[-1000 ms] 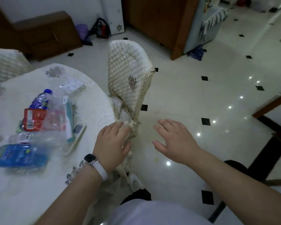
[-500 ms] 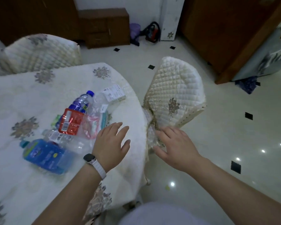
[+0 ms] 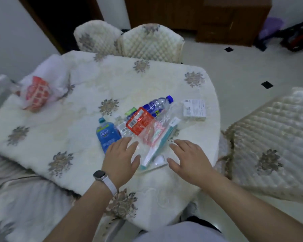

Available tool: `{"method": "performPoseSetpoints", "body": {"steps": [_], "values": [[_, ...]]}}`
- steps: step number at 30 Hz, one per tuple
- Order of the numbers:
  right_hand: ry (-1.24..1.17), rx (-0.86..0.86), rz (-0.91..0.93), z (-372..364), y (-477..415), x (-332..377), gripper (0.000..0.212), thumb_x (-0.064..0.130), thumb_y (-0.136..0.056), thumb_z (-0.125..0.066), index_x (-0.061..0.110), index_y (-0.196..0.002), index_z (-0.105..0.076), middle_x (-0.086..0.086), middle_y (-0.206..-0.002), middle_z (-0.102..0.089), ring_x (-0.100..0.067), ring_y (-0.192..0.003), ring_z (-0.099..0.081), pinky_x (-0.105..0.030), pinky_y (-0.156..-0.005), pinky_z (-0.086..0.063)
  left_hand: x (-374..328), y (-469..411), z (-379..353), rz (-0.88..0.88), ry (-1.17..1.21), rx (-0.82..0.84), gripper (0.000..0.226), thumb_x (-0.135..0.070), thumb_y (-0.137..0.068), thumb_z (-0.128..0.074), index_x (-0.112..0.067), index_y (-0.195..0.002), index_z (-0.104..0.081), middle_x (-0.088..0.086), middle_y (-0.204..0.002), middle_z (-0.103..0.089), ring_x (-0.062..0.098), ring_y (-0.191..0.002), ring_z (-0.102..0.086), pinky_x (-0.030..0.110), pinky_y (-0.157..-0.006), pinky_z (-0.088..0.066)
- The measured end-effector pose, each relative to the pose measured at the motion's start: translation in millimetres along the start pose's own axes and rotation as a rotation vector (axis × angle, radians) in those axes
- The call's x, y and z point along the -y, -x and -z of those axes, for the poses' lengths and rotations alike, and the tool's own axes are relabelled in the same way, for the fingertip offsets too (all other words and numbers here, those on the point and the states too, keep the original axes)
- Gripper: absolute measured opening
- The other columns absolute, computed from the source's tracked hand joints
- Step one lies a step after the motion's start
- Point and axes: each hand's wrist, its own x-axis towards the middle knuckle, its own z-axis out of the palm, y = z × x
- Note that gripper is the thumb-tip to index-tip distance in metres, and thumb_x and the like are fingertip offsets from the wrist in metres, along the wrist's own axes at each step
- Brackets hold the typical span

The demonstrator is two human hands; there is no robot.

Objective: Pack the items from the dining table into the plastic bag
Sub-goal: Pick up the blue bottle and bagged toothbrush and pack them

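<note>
Packing looks barely begun: blue bottle (image 3: pixel 107 137) and white box (image 3: pixel 194 110) lie outside the plastic bag (image 3: pixel 166 117); left hand (image 3: pixel 121 158) and right hand (image 3: pixel 187 158) hover spread, empty.

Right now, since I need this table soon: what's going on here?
A person is at the dining table, left hand and right hand open over a cluster: blue bottle, water bottle, red packet, white box and a clear plastic bag. No grip on anything yet.
</note>
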Motion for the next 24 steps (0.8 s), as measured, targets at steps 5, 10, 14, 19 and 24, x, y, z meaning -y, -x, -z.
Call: {"method": "performPoseSetpoints", "body": {"steps": [5, 10, 14, 19, 24], "values": [[-0.038, 0.148, 0.097, -17.7, -39.8, -22.3, 0.054, 0.051, -0.088, -0.045, 0.016, -0.127, -0.058, -0.002, -0.126, -0.06, -0.022, -0.117, -0.054, -0.037, -0.093, -0.045, 2.4, -6.1, -1.1, 0.249, -0.02, -0.015, 0.047, -0.043, -0.084, -0.044, -0.013, -0.114, -0.067, 0.013, -0.117, -0.065, 0.035, -0.102, -0.062, 0.045, -0.085, -0.05], [-0.07, 0.235, 0.064, -41.4, -60.3, -28.7, 0.045, 0.045, -0.089, -0.047, 0.015, -0.121, -0.058, -0.003, -0.115, -0.06, -0.023, -0.107, -0.055, -0.035, -0.081, -0.045, 11.5, -6.8, -20.1, 0.486, 0.062, -0.014, 0.054, -0.045, -0.083, -0.041, -0.01, -0.114, -0.068, 0.017, -0.118, -0.065, 0.037, -0.104, -0.062, 0.046, -0.084, -0.052], [-0.198, 0.339, -0.138, -50.5, -73.4, -21.2, 0.042, 0.045, -0.093, -0.044, 0.013, -0.119, -0.055, -0.006, -0.117, -0.059, -0.025, -0.106, -0.053, -0.037, -0.083, -0.046, 27.2, -10.4, -30.6, 0.669, 0.172, -0.047, 0.052, -0.047, -0.086, -0.045, -0.013, -0.122, -0.062, 0.013, -0.123, -0.061, 0.034, -0.11, -0.057, 0.042, -0.088, -0.049], [-0.362, 0.395, -0.438, -68.0, -95.4, -12.2, 0.064, 0.069, -0.085, -0.038, 0.017, -0.12, -0.053, -0.006, -0.114, -0.063, -0.028, -0.104, -0.059, -0.043, -0.086, -0.05, 51.7, -30.9, -48.7, 0.855, 0.302, 0.035, 0.051, -0.045, -0.092, -0.05, -0.016, -0.134, -0.048, 0.01, -0.127, -0.052, 0.031, -0.114, -0.051, 0.041, -0.089, -0.046], [-0.475, 0.352, -0.653, -77.8, -110.8, 8.2, 0.071, 0.072, -0.076, -0.048, 0.019, -0.123, -0.053, -0.001, -0.116, -0.064, -0.023, -0.103, -0.062, -0.041, -0.088, -0.051, 80.7, -58.1, -71.6, 0.924, 0.489, 0.102, 0.088, -0.058, -0.081, -0.062, -0.02, -0.149, -0.022, 0.015, -0.137, -0.037, 0.036, -0.12, -0.048, 0.045, -0.095, -0.047]]}}
